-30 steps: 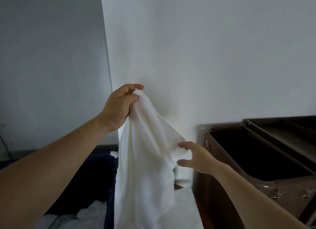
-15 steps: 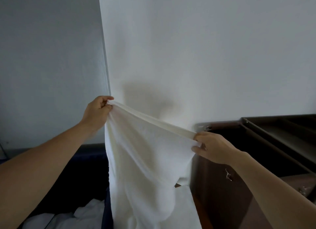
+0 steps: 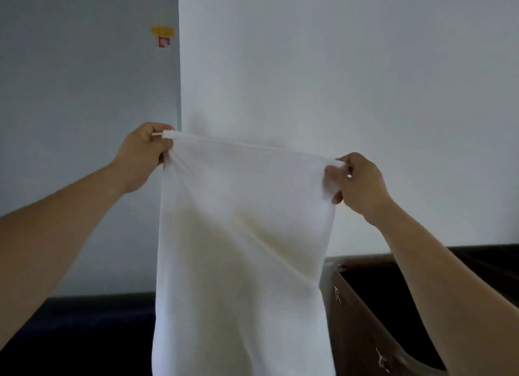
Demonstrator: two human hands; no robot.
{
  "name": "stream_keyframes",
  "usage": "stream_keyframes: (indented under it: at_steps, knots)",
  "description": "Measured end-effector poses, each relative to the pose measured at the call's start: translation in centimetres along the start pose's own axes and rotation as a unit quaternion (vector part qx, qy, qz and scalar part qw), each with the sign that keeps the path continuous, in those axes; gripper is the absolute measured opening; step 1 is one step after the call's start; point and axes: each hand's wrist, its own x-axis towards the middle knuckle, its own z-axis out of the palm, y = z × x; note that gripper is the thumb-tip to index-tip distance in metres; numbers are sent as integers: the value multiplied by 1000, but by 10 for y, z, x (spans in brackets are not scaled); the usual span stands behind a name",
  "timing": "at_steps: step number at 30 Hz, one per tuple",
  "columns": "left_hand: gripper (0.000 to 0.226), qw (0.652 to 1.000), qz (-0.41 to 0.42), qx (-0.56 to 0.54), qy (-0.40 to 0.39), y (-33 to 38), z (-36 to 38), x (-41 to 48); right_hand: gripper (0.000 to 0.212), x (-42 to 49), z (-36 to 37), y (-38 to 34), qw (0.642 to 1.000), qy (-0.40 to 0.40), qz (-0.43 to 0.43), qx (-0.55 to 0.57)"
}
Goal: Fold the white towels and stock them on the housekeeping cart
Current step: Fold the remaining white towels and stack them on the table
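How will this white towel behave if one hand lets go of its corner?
The towel looks floppy: it hangs limp with diagonal creases below the left hand and right hand. A freed corner would probably drop and swing toward the holding hand. It seems light, since pinching fingers alone carry it.

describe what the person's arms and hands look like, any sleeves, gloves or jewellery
Both forearms are bare as far as the frame shows: no sleeve or cuff comes into view. The left hand and the right hand wear no gloves, and no watch, bracelet or ring shows on the visible sides. Fingernails look short and unpainted, though the picture is too dim and soft to be sure.
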Motion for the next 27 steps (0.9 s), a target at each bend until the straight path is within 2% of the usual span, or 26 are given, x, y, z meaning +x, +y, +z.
stream_keyframes:
  at_steps: [3,7,11,12,14,18,21,24,27]
  knots:
    - [26,997,-12,68,-26,15,-8,8,7,13,-3,-31,999,-20,26,30]
    - [24,996,-21,70,-47,22,-16,9,10,21,-16,-55,993,82,-31,76]
    - [20,991,-30,119,-45,19,-21,1,9,18,-17,-65,996,48,-35,63]
    - [19,991,-30,121,-50,16,-20,0,9,17,-18,-66,995,62,-48,68]
    - [19,994,-29,96,-44,12,-17,-2,9,16,-19,-69,988,109,-68,89]
    - [18,996,-50,66,-29,8,-10,-6,8,12,-18,-69,991,88,-68,72]
    - [21,998,-49,-4,-47,11,-3,-9,9,11,-22,-63,982,148,-57,99]
    - [21,996,-61,-46,-37,15,3,-11,10,7,-18,-55,987,135,-30,85]
    - [20,993,-65,-96,-28,17,7,-13,21,6,-18,-50,980,172,-42,92]
